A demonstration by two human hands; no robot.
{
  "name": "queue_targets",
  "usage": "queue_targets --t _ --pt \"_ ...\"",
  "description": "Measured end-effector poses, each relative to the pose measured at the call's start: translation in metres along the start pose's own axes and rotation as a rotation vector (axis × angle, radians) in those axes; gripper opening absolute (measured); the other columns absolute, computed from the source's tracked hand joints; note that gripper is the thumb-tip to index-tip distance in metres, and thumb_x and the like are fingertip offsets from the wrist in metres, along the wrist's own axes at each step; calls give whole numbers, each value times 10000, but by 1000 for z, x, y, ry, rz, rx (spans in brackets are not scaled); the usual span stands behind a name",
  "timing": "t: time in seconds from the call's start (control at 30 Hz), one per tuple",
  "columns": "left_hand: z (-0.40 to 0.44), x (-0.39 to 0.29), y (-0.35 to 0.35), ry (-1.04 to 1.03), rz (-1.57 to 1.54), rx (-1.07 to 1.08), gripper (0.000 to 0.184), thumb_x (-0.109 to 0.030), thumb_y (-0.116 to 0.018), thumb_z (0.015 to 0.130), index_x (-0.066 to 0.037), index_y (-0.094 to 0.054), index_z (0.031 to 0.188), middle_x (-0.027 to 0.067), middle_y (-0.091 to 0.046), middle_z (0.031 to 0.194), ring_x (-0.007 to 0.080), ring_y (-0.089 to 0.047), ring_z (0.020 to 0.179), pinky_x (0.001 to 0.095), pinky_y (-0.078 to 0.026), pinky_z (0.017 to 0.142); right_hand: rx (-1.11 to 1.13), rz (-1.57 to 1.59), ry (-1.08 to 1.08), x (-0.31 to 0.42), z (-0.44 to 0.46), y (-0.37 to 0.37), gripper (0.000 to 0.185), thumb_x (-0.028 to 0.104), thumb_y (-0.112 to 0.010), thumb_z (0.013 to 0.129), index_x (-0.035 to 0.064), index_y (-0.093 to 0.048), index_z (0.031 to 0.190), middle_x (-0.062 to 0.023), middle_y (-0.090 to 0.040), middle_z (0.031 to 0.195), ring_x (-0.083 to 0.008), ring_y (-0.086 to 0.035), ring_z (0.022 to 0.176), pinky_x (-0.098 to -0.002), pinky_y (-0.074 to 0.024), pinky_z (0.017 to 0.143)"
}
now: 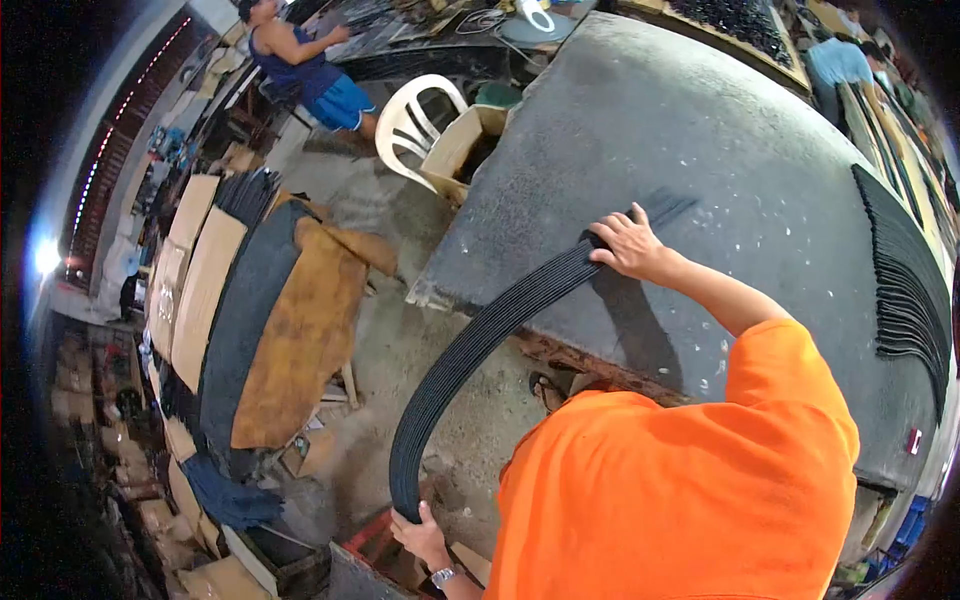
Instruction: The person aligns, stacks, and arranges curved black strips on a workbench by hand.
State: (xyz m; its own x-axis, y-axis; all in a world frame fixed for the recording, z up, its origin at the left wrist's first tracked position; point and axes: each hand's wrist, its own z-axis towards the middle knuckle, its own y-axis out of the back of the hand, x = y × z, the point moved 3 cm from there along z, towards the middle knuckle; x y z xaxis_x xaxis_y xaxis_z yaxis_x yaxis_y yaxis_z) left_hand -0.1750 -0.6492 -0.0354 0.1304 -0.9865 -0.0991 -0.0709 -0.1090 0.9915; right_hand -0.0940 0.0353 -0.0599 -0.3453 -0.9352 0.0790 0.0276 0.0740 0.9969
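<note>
A long bundle of thin black strips (pixel 480 345) bends in an arc between my two hands. My left hand (pixel 422 537), with a watch on its wrist, is closed around the lower end, off the table near a red-edged box. Over the dark grey table (pixel 600 120), my right hand (pixel 628 243) grips the bundle near its other end. The loose tips fan out past those fingers towards the tabletop. What exactly the strips are made of I cannot tell.
More black strips (pixel 900 280) lie fanned along the table's right edge. Left of the floor space, a brown hide (pixel 300 340) drapes over a dark one. A white plastic chair (pixel 410 120) and a carton (pixel 462 150) stand beyond the table corner. Two other people are farther back.
</note>
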Motion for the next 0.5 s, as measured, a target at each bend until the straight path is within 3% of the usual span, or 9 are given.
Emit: queue_targets --t 0.17,0.3,0.4,0.5 --pt "-21 4 -23 -53 -32 6 837 -546 -651 915 46 -442 1469 335 -517 1336 504 -502 1232 580 -447 1006 11 -64 99 6 -40 12 850 731 -397 944 157 -330 1567 -163 -465 1462 -329 -433 1385 -700 -240 1148" --pt "-52 -7 -15 4 -80 46 821 -530 -657 918 50 -449 1461 339 -516 1332 498 -504 1229 558 -442 1017 -1 -85 193 2 -44 15 956 799 -437 881 159 -300 1579 -178 -447 1465 -342 -421 1392 -699 -208 1166" --pt "-84 -3 -23 25 -99 45 802 -504 -666 918 53 -451 1453 327 -526 1323 493 -504 1226 542 -428 1036 78 -118 208 -5 -30 3 955 788 -448 885 157 -286 1583 -174 -450 1465 -341 -422 1392 -691 -191 1177" --pt "-120 -8 -27 32 -51 -10 786 -459 -695 901 57 -454 1443 321 -523 1353 493 -495 1244 534 -409 1062 13 -11 187 -6 -20 11 906 694 -530 904 135 -293 1576 -180 -465 1454 -346 -426 1385 -632 -211 1188"
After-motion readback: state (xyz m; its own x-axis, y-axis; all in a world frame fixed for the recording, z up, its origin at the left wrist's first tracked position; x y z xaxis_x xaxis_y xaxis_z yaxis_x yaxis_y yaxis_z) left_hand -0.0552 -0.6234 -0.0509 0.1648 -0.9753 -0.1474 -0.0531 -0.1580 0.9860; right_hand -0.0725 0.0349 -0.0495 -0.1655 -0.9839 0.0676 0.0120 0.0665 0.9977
